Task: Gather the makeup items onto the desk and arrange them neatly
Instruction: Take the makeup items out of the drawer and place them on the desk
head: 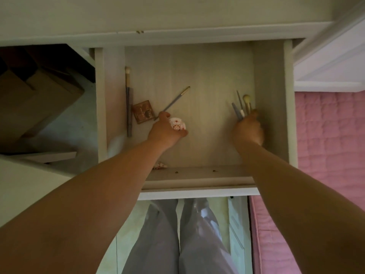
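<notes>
We see, inside the open pale wooden drawer (268,99), the left hand (166,129) curled round a small white patterned round case (177,124) while pinching a grey-handled makeup brush (173,102), and the right hand (249,129) clutching a bundle of slim brushes (242,107).

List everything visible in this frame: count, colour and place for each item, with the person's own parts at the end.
drawer: one, pale wood, pulled open at centre
loose brush: one, grey handle, along the drawer's left wall
palette: one, brown, square, beside that brush
angled brush: one, grey with gold tip, pinched by the left hand
patterned compact: one, white and red, in the left hand
brush bundle: several, grey and cream, in the right hand
cardboard box: one, brown, left
quilt: pink, right
left hand: holding
right hand: holding
</notes>
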